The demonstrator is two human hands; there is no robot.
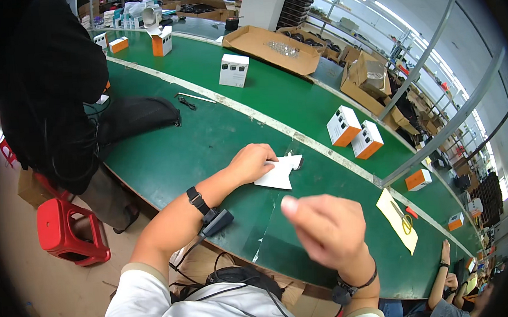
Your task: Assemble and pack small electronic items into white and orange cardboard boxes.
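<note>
My left hand (253, 163) lies on the green table with its fingers bent over a folded piece of white paper (275, 177), pinching its edge. A small dark bit (299, 163) sits at the paper's right end, partly covered by it. My right hand (331, 226) is raised above the table, to the right of the paper and nearer to me. Its fingers are curled in and the thumb side points left. The hand looks slightly blurred, and the inside of its grip is hidden.
White-and-orange boxes (234, 70) stand along the belt beyond a pale dividing strip (263, 121). Scissors (406, 223) lie on a yellow sheet (396, 219) at right. A person in dark clothes (46, 95) stands at left by a red stool (72, 230). Another person's arm (441, 272) rests at far right.
</note>
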